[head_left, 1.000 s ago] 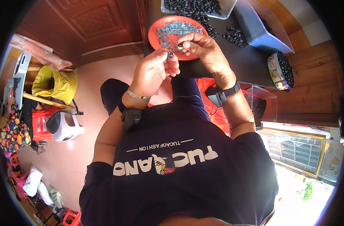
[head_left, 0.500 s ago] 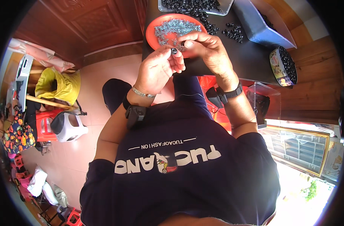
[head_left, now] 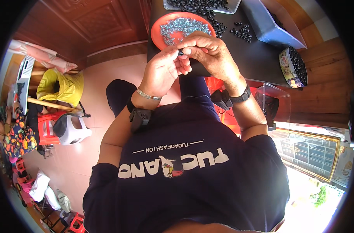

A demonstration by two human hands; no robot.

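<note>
Between the thumb and fingers of my left hand (head_left: 163, 70) is a small round black plastic part (head_left: 180, 53), with the other fingers curled loosely. Thumb and forefinger of my right hand (head_left: 214, 54) are pinched together and meet the black part from the right. Whatever those right fingertips grip is hidden. Just beyond both hands lies a red-orange plate (head_left: 157, 35) bearing a spread of small shiny silver metal pieces (head_left: 184, 25).
Loose black parts (head_left: 243, 33) lie on the dark table (head_left: 258, 58). A clear tray (head_left: 233, 8), a grey-blue bin (head_left: 264, 29) and a round tub (head_left: 287, 68) hold more. To the left, a yellow bag (head_left: 74, 89) stands near a grey-white stool (head_left: 76, 130).
My right hand has come down and left, bringing its pinched fingertips onto the black part in my left hand. The left hand has hardly moved.
</note>
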